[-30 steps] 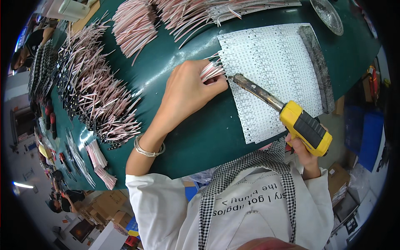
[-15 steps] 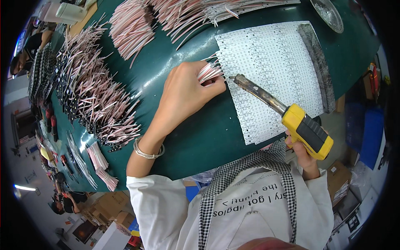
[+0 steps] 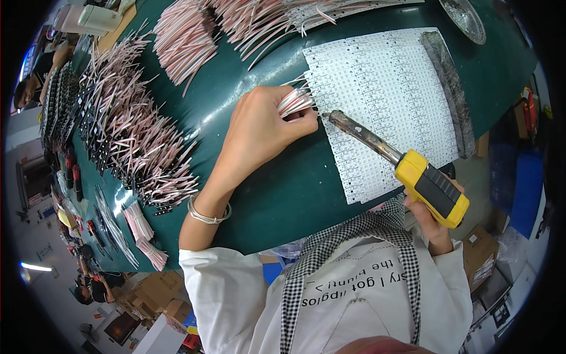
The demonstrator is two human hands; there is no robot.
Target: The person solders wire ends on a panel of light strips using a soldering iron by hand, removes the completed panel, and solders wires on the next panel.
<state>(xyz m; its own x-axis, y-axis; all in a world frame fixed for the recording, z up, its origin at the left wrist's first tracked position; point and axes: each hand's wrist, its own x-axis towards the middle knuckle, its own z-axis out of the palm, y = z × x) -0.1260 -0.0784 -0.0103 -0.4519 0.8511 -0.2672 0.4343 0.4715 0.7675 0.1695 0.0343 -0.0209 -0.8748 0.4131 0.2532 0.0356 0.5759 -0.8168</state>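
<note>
My left hand [image 3: 265, 121] is closed round a bunch of short red-and-white wires [image 3: 296, 102] at the left edge of a white circuit board panel [image 3: 383, 106]. The panel lies on the green table, covered in rows of small pads. In my right hand [image 3: 433, 215] is a yellow and black soldering gun [image 3: 430, 186], gripped by its handle. Its darkened metal barrel [image 3: 365, 135] slants up and left, so the tip is right beside the wire ends and the panel's left edge. Whether the tip touches a pad is too small to tell.
A dark, worn bar [image 3: 448, 94] lies along the panel's right edge. Piles of red-and-white wires [image 3: 186, 41] are at the back. Left is a heap of wired black strips [image 3: 135, 130], with bundled wires [image 3: 144, 236] nearer me. A metal dish [image 3: 464, 20] stands back right.
The soldering gun has shifted slightly left and down, its tip now closer to my left fingers. My left hand has barely moved and still holds the wires.
</note>
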